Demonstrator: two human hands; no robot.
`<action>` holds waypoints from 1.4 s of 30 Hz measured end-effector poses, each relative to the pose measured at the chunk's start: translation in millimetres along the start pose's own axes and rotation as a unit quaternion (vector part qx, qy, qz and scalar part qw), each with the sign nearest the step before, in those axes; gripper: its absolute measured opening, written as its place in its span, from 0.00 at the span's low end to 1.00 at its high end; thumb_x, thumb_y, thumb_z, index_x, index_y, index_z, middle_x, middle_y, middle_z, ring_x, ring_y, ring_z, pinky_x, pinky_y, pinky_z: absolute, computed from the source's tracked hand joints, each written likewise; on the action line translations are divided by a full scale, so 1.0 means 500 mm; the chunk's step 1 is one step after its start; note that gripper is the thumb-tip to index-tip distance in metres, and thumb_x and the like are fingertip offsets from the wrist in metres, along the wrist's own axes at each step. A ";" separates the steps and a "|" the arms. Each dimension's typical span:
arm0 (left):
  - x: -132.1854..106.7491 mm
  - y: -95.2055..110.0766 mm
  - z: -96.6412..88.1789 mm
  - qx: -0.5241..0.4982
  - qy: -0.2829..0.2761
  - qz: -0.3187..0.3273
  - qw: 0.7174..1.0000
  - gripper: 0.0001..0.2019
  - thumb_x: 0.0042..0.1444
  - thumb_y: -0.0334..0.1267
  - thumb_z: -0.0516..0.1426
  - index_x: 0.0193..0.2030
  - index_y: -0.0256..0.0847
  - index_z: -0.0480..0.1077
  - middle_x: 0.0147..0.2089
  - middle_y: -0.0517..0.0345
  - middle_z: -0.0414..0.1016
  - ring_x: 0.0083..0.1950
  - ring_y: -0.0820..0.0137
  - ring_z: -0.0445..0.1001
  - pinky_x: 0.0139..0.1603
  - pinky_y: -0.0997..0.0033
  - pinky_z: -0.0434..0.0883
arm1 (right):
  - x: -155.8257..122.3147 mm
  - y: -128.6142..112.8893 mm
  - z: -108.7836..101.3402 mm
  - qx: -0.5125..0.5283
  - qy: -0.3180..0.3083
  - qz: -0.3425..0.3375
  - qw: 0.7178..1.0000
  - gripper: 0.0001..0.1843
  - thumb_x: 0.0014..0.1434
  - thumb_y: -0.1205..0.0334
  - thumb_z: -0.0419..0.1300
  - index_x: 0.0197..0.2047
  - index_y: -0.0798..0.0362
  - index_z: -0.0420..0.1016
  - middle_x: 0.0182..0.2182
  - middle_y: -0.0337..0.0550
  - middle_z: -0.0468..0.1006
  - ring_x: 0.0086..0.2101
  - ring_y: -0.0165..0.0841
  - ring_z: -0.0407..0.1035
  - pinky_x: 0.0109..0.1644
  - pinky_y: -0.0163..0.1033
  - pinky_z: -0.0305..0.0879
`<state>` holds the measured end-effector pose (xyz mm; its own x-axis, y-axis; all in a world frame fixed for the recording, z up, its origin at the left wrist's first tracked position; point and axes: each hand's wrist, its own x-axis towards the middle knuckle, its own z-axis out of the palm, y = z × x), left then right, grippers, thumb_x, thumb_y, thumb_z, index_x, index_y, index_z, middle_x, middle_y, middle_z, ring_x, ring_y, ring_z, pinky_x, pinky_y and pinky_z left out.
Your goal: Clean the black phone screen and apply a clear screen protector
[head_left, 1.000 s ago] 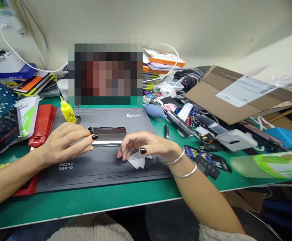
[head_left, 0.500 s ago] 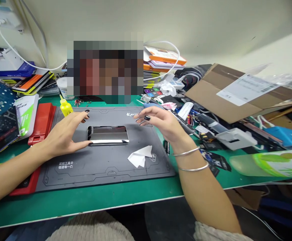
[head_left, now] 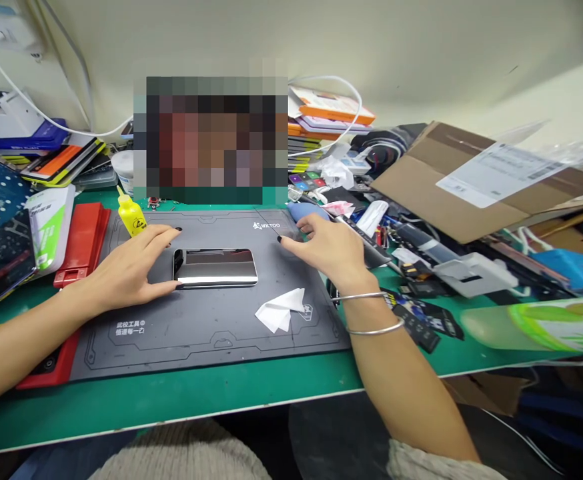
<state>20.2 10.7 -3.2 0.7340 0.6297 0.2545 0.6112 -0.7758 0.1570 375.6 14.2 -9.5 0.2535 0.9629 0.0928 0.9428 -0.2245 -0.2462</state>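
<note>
A smartphone with a dark glossy screen lies flat on a grey printed work mat. My left hand is at the phone's left end, thumb and fingers spread apart, the thumb tip at its lower left corner. My right hand is over the mat's right edge, thumb stretched out and apart from the curled fingers. Just beyond it is a rounded blue object, partly hidden. A thin dark line runs near my right thumb tip; I cannot tell what it is. A crumpled white tissue lies right of the phone.
A yellow dropper bottle stands behind my left hand. A red holder lies along the mat's left side. Boxes, tools and parts crowd the right, with an open cardboard box and a green-labelled bottle. A pixelated patch covers the back.
My right hand has moved slightly right and turned palm down, near the blue object, which shows more now. My left hand and the phone have hardly moved.
</note>
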 end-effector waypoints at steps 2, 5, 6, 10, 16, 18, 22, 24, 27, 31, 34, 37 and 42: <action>0.000 0.001 0.000 0.001 -0.001 0.002 1.000 0.34 0.62 0.49 0.59 0.68 0.33 0.55 0.66 0.35 0.64 0.65 0.50 0.67 0.64 0.49 0.71 | 0.002 0.005 0.003 0.020 0.007 0.000 1.000 0.23 0.52 0.47 0.65 0.46 0.52 0.78 0.39 0.51 0.83 0.43 0.53 0.78 0.46 0.58 0.73; 0.000 0.000 -0.001 -0.001 -0.004 -0.001 1.000 0.35 0.62 0.51 0.59 0.68 0.33 0.55 0.65 0.35 0.65 0.66 0.50 0.67 0.64 0.48 0.70 | 0.003 0.012 0.012 0.105 0.029 -0.058 0.992 0.21 0.51 0.49 0.65 0.45 0.51 0.77 0.42 0.50 0.83 0.43 0.49 0.77 0.48 0.57 0.73; 0.000 -0.001 -0.001 -0.004 -0.004 -0.004 1.000 0.35 0.61 0.51 0.59 0.68 0.33 0.55 0.65 0.35 0.65 0.66 0.50 0.67 0.65 0.48 0.70 | 0.002 0.012 0.016 0.139 0.033 -0.099 0.985 0.20 0.51 0.50 0.65 0.45 0.51 0.77 0.43 0.50 0.83 0.44 0.48 0.77 0.49 0.55 0.73; -0.001 -0.005 0.000 -0.009 -0.001 -0.025 1.000 0.37 0.60 0.53 0.60 0.68 0.33 0.54 0.66 0.33 0.64 0.67 0.48 0.66 0.65 0.45 0.69 | -0.013 -0.006 0.034 0.215 0.031 -0.282 0.934 0.19 0.51 0.55 0.64 0.46 0.50 0.76 0.46 0.49 0.83 0.47 0.47 0.76 0.52 0.54 0.72; 0.002 -0.001 -0.001 -0.023 0.001 -0.031 0.999 0.37 0.58 0.52 0.61 0.68 0.34 0.55 0.66 0.35 0.64 0.67 0.48 0.66 0.65 0.45 0.69 | -0.042 -0.043 0.041 0.247 -0.023 -0.423 0.871 0.21 0.52 0.60 0.64 0.51 0.48 0.74 0.51 0.47 0.81 0.52 0.46 0.73 0.58 0.55 0.69; 0.003 0.001 -0.001 -0.027 -0.007 -0.031 0.999 0.36 0.58 0.52 0.60 0.67 0.34 0.57 0.66 0.36 0.64 0.66 0.48 0.67 0.64 0.46 0.70 | -0.047 -0.047 0.042 0.258 -0.037 -0.436 0.861 0.22 0.52 0.61 0.64 0.52 0.48 0.74 0.51 0.47 0.80 0.52 0.45 0.73 0.58 0.55 0.69; 0.006 0.002 0.001 -0.025 -0.025 -0.025 0.999 0.33 0.59 0.53 0.60 0.64 0.35 0.60 0.63 0.38 0.66 0.63 0.51 0.69 0.62 0.50 0.72 | -0.049 -0.047 0.046 0.264 -0.061 -0.448 0.852 0.21 0.53 0.61 0.64 0.52 0.47 0.73 0.51 0.48 0.80 0.52 0.44 0.73 0.57 0.53 0.70; 0.007 0.002 0.002 -0.021 -0.032 -0.017 0.999 0.31 0.60 0.53 0.59 0.63 0.34 0.61 0.62 0.38 0.67 0.62 0.52 0.70 0.62 0.51 0.72 | -0.050 -0.048 0.048 0.265 -0.062 -0.452 0.850 0.21 0.53 0.61 0.64 0.52 0.48 0.73 0.52 0.49 0.79 0.52 0.45 0.73 0.57 0.53 0.70; 0.007 0.003 0.002 -0.010 -0.046 -0.010 0.999 0.30 0.61 0.52 0.57 0.62 0.33 0.62 0.61 0.38 0.68 0.61 0.52 0.71 0.61 0.52 0.72 | -0.050 -0.049 0.050 0.264 -0.067 -0.453 0.849 0.21 0.53 0.61 0.64 0.52 0.48 0.74 0.52 0.49 0.79 0.52 0.45 0.72 0.57 0.54 0.70; 0.008 0.002 0.002 0.000 -0.065 -0.015 0.998 0.27 0.62 0.51 0.56 0.61 0.35 0.64 0.61 0.40 0.69 0.59 0.53 0.71 0.61 0.53 0.72 | -0.051 -0.050 0.049 0.255 -0.076 -0.453 0.851 0.22 0.53 0.62 0.64 0.52 0.47 0.74 0.52 0.48 0.79 0.52 0.45 0.72 0.58 0.55 0.69; 0.008 0.001 0.003 0.001 -0.071 -0.018 0.997 0.28 0.62 0.52 0.56 0.62 0.36 0.64 0.61 0.41 0.69 0.59 0.53 0.71 0.61 0.52 0.72 | -0.051 -0.051 0.048 0.252 -0.084 -0.453 0.851 0.22 0.53 0.62 0.64 0.53 0.48 0.74 0.53 0.49 0.79 0.53 0.46 0.72 0.58 0.55 0.69; 0.008 0.000 0.005 0.009 -0.072 -0.014 0.997 0.28 0.62 0.53 0.56 0.61 0.34 0.65 0.61 0.39 0.69 0.59 0.52 0.71 0.61 0.52 0.72 | -0.051 -0.051 0.048 0.248 -0.085 -0.452 0.853 0.21 0.54 0.61 0.64 0.52 0.48 0.74 0.52 0.49 0.79 0.53 0.46 0.72 0.59 0.55 0.68; 0.008 0.001 0.007 0.014 -0.081 -0.014 0.996 0.29 0.62 0.54 0.56 0.61 0.34 0.66 0.60 0.38 0.69 0.58 0.51 0.71 0.60 0.50 0.72 | -0.051 -0.053 0.048 0.246 -0.082 -0.461 0.849 0.20 0.53 0.62 0.63 0.51 0.49 0.75 0.52 0.49 0.80 0.53 0.46 0.72 0.57 0.55 0.69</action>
<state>24.4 13.0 -5.2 0.7531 0.6515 0.0916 0.6390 -0.7574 0.1343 338.7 -1.0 -28.7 -0.6147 0.7121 0.3392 0.5100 0.6868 -0.5178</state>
